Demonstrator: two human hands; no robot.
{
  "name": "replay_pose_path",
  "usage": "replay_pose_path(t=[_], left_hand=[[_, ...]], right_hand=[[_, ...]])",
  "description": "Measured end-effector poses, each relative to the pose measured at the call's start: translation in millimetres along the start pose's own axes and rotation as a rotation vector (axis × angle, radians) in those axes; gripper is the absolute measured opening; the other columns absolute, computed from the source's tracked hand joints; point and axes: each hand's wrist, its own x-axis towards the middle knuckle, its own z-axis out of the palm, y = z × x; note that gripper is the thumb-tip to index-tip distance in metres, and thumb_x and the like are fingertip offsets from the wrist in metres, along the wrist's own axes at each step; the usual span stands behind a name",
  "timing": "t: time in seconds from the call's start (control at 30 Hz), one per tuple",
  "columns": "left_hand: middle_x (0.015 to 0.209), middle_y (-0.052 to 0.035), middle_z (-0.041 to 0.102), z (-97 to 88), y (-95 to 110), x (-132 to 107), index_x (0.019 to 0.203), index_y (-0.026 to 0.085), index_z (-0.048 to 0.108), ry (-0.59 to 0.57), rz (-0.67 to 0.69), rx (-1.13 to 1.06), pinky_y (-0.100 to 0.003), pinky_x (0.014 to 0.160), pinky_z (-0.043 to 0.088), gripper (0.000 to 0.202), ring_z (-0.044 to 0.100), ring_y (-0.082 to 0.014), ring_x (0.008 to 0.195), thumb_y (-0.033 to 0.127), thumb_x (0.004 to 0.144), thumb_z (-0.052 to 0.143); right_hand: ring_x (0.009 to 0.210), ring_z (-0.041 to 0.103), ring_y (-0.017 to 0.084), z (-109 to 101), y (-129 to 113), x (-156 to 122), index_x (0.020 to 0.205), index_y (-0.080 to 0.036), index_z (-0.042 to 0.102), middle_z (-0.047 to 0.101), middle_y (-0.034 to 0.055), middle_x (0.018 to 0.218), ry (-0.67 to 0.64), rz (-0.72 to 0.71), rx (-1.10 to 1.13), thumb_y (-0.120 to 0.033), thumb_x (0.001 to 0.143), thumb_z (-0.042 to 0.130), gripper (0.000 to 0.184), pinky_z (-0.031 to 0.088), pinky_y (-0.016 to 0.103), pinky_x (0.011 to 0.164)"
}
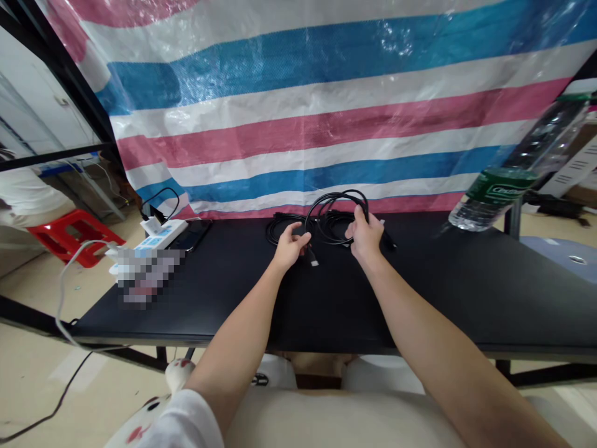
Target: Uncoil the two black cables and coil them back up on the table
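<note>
A coil of black cable (333, 208) is lifted a little above the far middle of the black table (326, 298). My right hand (365, 236) is closed on the right side of the coil, holding its loops up. My left hand (291, 244) pinches the cable near its end, where a plug (313, 257) with a silver tip hangs down. Another loop of black cable (280, 227) lies flat on the table just left of my left hand.
A white power strip (156, 238) and a dark phone (192, 235) lie at the table's far left, with white leads trailing off the edge. A plastic water bottle (508, 180) stands at the far right. A striped tarp (326, 106) hangs behind. A red stool (69, 233) stands on the floor at left.
</note>
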Motion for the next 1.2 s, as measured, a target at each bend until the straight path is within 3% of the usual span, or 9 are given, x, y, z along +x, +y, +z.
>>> replay_pose_path(t=[0.1, 0.3, 0.4, 0.47, 0.57, 0.67, 0.77, 0.87, 1.2], left_hand=[[0.048, 0.0086, 0.05, 5.1, 0.5, -2.1, 0.113, 0.018, 0.058, -0.039, -0.035, -0.074, -0.021, 0.043, 0.037, 0.049, 0.046, -0.0092, 0.038, 0.032, 0.069, 0.075], [0.052, 0.0056, 0.046, 1.9, 0.5, -1.3, 0.063, 0.017, 0.056, 0.164, 0.054, 0.023, -0.023, 0.057, 0.044, 0.022, 0.049, -0.0095, 0.053, 0.032, 0.076, 0.067], [0.06, 0.0049, 0.048, 2.5, 0.2, 2.3, 0.058, 0.018, 0.049, 0.311, 0.101, -0.039, -0.022, 0.066, 0.045, 0.026, 0.052, -0.0089, 0.061, 0.021, 0.071, 0.07], [0.062, 0.0048, 0.05, 4.8, 1.6, 4.0, 0.063, 0.018, 0.048, 0.257, 0.027, -0.188, -0.023, 0.064, 0.046, 0.022, 0.054, -0.0087, 0.057, 0.021, 0.074, 0.067], [0.06, 0.0062, 0.051, 5.9, 5.4, 4.9, 0.082, 0.019, 0.052, 0.217, -0.037, -0.308, -0.023, 0.054, 0.045, 0.004, 0.051, -0.0088, 0.046, 0.02, 0.082, 0.055], [0.061, 0.0082, 0.052, -1.1, 7.9, 6.1, 0.114, 0.021, 0.048, 0.395, 0.03, -0.203, -0.023, 0.052, 0.045, 0.031, 0.05, -0.0089, 0.042, 0.015, 0.084, 0.051], [0.072, 0.0039, 0.059, -14.4, 7.1, 9.9, 0.125, 0.023, 0.045, 0.586, 0.074, 0.001, -0.025, 0.063, 0.05, 0.041, 0.061, -0.0119, 0.057, 0.019, 0.084, 0.054], [0.088, -0.0019, 0.066, -25.5, 4.2, 15.8, 0.119, 0.022, 0.051, 0.698, 0.078, 0.164, -0.028, 0.079, 0.051, 0.036, 0.068, -0.0161, 0.079, 0.024, 0.084, 0.058], [0.123, -0.0093, 0.065, -31.0, 0.1, 25.4, 0.124, 0.022, 0.055, 0.555, 0.111, 0.493, -0.034, 0.102, 0.044, 0.045, 0.06, -0.021, 0.116, 0.014, 0.079, 0.057]], right_hand=[[0.033, 0.025, 0.007, 11.2, -5.1, -14.5, 0.052, -0.025, 0.023, 0.02, -0.0113, 0.038, -0.18, 0.189, 0.226, -0.067, 0.069, 0.064, 0.061, 0.022, 0.022, 0.033], [0.032, 0.023, 0.005, 23.8, -10.1, -35.0, 0.049, -0.022, 0.018, 0.018, -0.0103, 0.036, -0.301, 0.427, 0.402, -0.064, 0.071, 0.068, 0.068, 0.023, 0.02, 0.032], [0.032, 0.023, 0.006, 28.5, -6.5, -33.6, 0.049, -0.023, 0.016, 0.017, -0.0099, 0.036, -0.32, 0.461, 0.421, -0.068, 0.074, 0.061, 0.068, 0.023, 0.02, 0.032], [0.033, 0.023, 0.006, 33.7, -2.4, -30.9, 0.05, -0.023, 0.016, 0.018, -0.0095, 0.036, -0.324, 0.454, 0.388, -0.072, 0.076, 0.055, 0.067, 0.024, 0.021, 0.032], [0.034, 0.031, 0.009, 43.2, 3.1, -27.3, 0.049, -0.025, 0.023, 0.026, -0.0071, 0.036, -0.257, 0.408, 0.149, -0.071, 0.082, 0.044, 0.06, 0.031, 0.023, 0.037], [0.051, 0.055, 0.017, 52.0, 3.9, -26.4, 0.053, -0.024, 0.042, 0.051, 0.0015, 0.047, -0.21, 0.253, -0.38, -0.055, 0.091, 0.042, 0.049, 0.045, 0.028, 0.054], [0.086, 0.067, 0.026, 61.0, -1.4, -27.9, 0.073, -0.018, 0.065, 0.07, 0.0133, 0.079, -0.319, 0.076, -0.946, -0.04, 0.091, 0.046, 0.035, 0.047, 0.033, 0.076], [0.099, 0.067, 0.029, 71.5, -8.2, -29.5, 0.095, -0.011, 0.072, 0.07, 0.0209, 0.101, -0.475, 0.039, -1.276, -0.035, 0.093, 0.04, 0.04, 0.047, 0.035, 0.082], [0.108, 0.064, 0.031, 92.3, -0.9, -19.2, 0.111, -0.008, 0.069, 0.065, 0.0245, 0.116, -0.527, 0.188, -1.328, -0.02, 0.089, 0.041, 0.037, 0.049, 0.038, 0.085]])
